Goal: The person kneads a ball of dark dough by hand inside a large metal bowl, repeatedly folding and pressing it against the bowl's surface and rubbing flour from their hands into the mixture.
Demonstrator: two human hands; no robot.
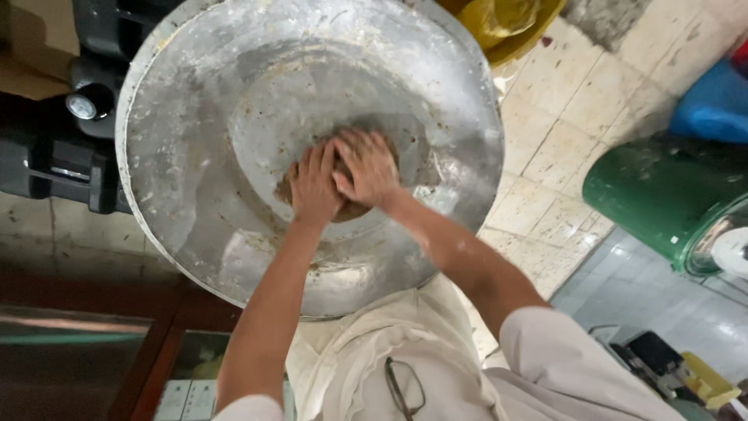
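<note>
Both hands press down on a brown lump of dough (343,204) that lies near the middle of a big round metal pan (195,156). The left hand (313,185) lies flat on the dough with its fingers stretched forward and slightly spread, palm down. The right hand (368,168) sits just beside it, partly overlapping it, fingers also laid out flat and close together over the top of the lump, so most of the dough is hidden and only its brown edge shows below the palms. Neither hand grips anything; both rest open on the dough. The pan is dull grey, dusted with flour and smeared with bits of dough along its sloping wall. Both forearms reach up from the bottom of the view, bare below short white sleeves, and a pair of glasses (403,387) hangs at the front of the white shirt. To the right, on the tiled floor (561,101), stands a green drum (654,195), well apart from the pan. A yellow bowl (506,31) peeks out behind the pan's far rim.
</note>
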